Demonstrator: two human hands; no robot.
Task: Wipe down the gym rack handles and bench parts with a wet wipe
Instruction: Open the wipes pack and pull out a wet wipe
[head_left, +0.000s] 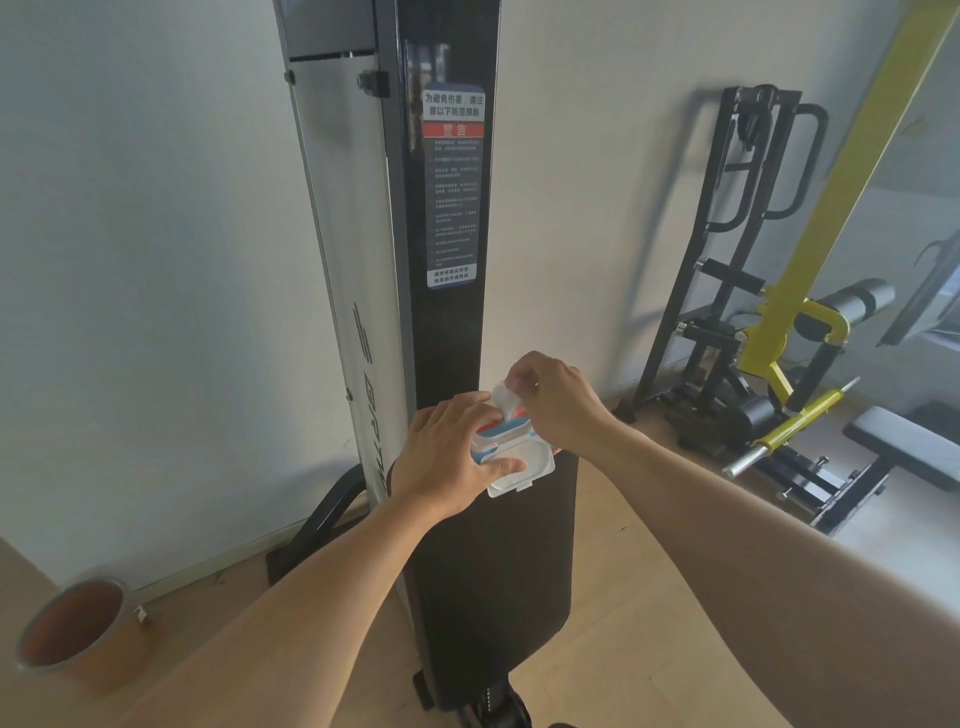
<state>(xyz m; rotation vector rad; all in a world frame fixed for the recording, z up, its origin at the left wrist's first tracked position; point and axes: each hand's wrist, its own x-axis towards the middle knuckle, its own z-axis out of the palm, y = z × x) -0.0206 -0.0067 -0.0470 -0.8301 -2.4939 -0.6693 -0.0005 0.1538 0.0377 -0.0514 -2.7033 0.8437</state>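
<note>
My left hand (452, 457) grips a wet wipe pack (506, 441), white with blue and red print, its flip lid hanging open toward me. My right hand (556, 400) pinches a white wet wipe (505, 399) that sticks up out of the pack's opening. Both hands are above the black padded bench (493, 582), which runs lengthwise away from me. Behind it rises the black upright of the gym rack (447, 208) with a warning label.
A brown pot (72, 623) stands on the wooden floor at lower left by the white wall. At right are a black handle rack (737, 218), a yellow-framed machine (810, 291) and a grey bench pad (904, 447).
</note>
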